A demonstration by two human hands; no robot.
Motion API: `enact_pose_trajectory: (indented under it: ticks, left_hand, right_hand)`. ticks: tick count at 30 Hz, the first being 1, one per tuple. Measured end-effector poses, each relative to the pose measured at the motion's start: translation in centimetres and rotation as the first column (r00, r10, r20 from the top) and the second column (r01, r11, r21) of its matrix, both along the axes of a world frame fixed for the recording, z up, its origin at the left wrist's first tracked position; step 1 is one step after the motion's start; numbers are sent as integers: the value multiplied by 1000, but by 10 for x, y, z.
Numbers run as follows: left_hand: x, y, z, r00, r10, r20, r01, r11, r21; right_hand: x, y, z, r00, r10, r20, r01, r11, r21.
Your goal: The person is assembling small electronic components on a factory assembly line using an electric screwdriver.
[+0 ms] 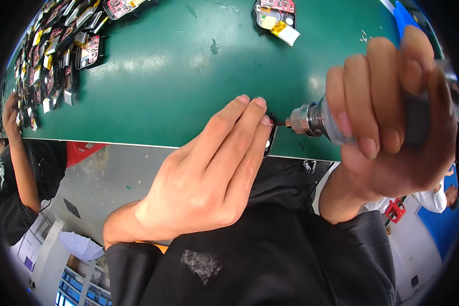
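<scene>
My right hand (390, 112) is wrapped round an electric screwdriver (309, 120), held almost level with its metal nose toward the left. The thin bit meets a small black-cased device (269, 146) at the near edge of the green table (163, 76). My left hand (204, 178) lies over that device, its fingers stretched together and pressed on it, hiding most of it. A sliver of red circuit board and a dark rim show beside the fingertips. Whether the bit sits in a screw cannot be made out.
Another opened device (275, 20) with a red board and silver battery lies at the far side. Several similar ones are heaped (51, 56) at the far left, where a co-worker's hand (10, 115) touches the pile. Small loose screws (363, 36) lie at the far right.
</scene>
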State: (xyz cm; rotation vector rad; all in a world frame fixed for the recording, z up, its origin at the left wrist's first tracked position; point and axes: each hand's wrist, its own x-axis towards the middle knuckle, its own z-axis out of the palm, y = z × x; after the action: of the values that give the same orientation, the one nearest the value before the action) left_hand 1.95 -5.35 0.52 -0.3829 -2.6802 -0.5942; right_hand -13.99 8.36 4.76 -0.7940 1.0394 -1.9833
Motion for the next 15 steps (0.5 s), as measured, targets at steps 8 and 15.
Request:
enact_pose_trajectory:
  ticks: [8,15]
  left_hand:
    - [1,1,0,1000,6,-1,-6,999,38]
    - [1,3,2,1000,24,17,-24,999,31]
  right_hand:
    - [-2,-4,1,986,125,-113,-120,992,47]
    - [3,4,1,987,105,-120,-104,994,9]
